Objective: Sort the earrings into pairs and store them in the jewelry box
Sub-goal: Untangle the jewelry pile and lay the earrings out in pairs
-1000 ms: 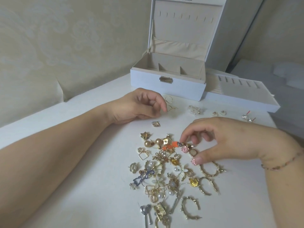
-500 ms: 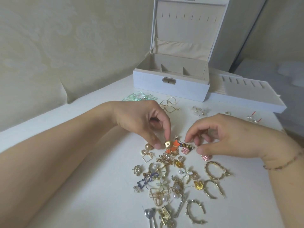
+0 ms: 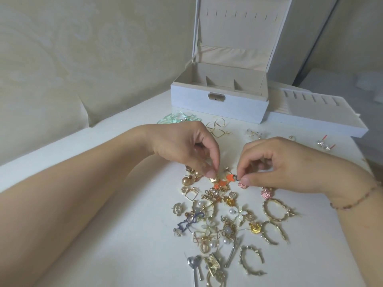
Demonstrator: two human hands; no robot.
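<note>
1. The left hand [image 3: 186, 148] pinched a small gold piece [image 3: 213, 179]; the right hand [image 3: 275, 162] pinched the dark hook [image 3: 236, 178] of the orange star earring [image 3: 222, 183], above the earring pile [image 3: 228, 220].
2. Pearls, gold hoops [image 3: 273, 210] and pink studded balls [image 3: 267, 192] lay tangled on the white surface [image 3: 124, 235].
3. The white jewelry box [image 3: 219, 104] stood open beyond, its tray [image 3: 315, 119] beside it.

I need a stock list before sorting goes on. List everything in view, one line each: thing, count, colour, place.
jewelry box: one, white, lid up, far side of the table.
tray: one, white, right of the box.
table: one, white.
earring pile: many, mostly gold, table centre.
orange star earring: one, between both hands.
pink ball earrings: two, under the right hand.
green earrings: count unclear, behind the left hand.
left hand: pinches a gold piece.
right hand: pinches the orange earring's end.
</note>
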